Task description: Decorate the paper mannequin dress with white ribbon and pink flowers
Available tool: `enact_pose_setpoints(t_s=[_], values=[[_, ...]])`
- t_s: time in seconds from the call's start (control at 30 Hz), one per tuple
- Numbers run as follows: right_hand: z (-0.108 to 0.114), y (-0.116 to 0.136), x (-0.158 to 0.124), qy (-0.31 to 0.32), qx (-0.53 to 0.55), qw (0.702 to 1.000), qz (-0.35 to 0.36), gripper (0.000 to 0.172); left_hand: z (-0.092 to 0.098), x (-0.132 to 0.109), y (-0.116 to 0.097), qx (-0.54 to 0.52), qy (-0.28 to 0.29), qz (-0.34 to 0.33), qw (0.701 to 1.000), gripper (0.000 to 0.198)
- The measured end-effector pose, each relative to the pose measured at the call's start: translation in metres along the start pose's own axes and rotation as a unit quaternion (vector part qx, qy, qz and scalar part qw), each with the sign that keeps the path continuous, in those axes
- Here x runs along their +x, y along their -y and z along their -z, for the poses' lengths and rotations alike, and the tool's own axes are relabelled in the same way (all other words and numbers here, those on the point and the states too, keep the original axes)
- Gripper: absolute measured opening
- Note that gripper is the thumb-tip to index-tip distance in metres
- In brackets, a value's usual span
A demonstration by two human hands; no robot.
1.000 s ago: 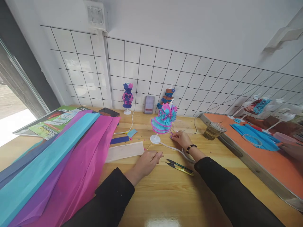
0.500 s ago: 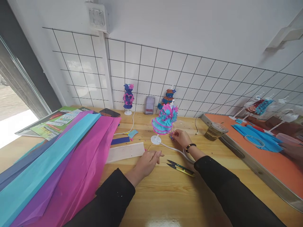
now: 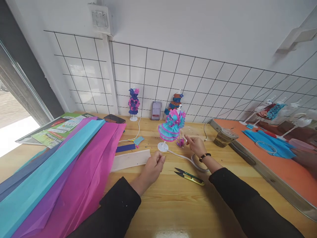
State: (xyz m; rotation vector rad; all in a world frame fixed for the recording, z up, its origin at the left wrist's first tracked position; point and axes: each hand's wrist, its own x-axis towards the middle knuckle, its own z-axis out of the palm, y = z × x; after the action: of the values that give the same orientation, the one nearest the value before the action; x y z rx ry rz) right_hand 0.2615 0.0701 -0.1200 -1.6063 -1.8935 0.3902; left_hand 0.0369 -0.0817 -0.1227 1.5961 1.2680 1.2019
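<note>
A miniature dress form stands on a round white base (image 3: 162,146) in the middle of the table, wearing a ruffled turquoise and pink crepe-paper dress (image 3: 169,131). In front of the base is my left hand (image 3: 153,168), its fingers curled in a pinch; anything between them is hidden. To the right of the dress is my right hand (image 3: 197,146), fingers loosely apart with nothing seen in them. A small purple and pink paper flower (image 3: 180,142) lies between that hand and the base. Yellow-handled thread snips (image 3: 190,177) lie on the wood below.
Long crepe-paper sheets (image 3: 91,158) cover the left side. A pale strip (image 3: 131,160) and a navy strip (image 3: 125,147) lie nearby. White tape (image 3: 182,156) coils near my right wrist. A lidded cup (image 3: 224,137) stands beside an orange table (image 3: 269,172), where another person's hand (image 3: 308,160) shows.
My right hand has drawn back to the right, off the small paper flower, which now lies uncovered. My left hand's fingers have curled in from a straighter pose.
</note>
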Motion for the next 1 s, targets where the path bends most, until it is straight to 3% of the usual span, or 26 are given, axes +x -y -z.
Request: enact_pose_setpoints(t_s=[0.3,0.4,0.53,0.67,0.87,1.0], values=[[-0.003,0.010,-0.055,0.024,0.036,0.998,0.038,0.060,0.007,0.002,0.005,-0.002,-0.061,0.013,0.998,0.048],[-0.009,0.015,-0.069,0.019,0.065,0.996,0.056,0.054,0.013,0.004,0.007,0.003,-0.111,0.019,0.994,0.050],[-0.009,0.014,-0.071,0.005,0.089,0.991,0.101,0.044,0.023,0.010,0.008,0.022,-0.211,0.013,0.977,0.044],[-0.009,-0.004,-0.065,-0.007,0.127,0.986,0.104,0.038,0.029,0.017,0.013,0.039,-0.262,0.002,0.964,0.038],[-0.017,-0.014,-0.066,0.012,0.238,0.971,0.032,0.037,0.026,0.019,0.023,0.015,-0.247,-0.027,0.969,0.016],[-0.017,-0.003,-0.073,0.049,0.284,0.958,-0.004,0.039,0.025,0.018,0.021,-0.003,-0.216,-0.014,0.976,0.020]])
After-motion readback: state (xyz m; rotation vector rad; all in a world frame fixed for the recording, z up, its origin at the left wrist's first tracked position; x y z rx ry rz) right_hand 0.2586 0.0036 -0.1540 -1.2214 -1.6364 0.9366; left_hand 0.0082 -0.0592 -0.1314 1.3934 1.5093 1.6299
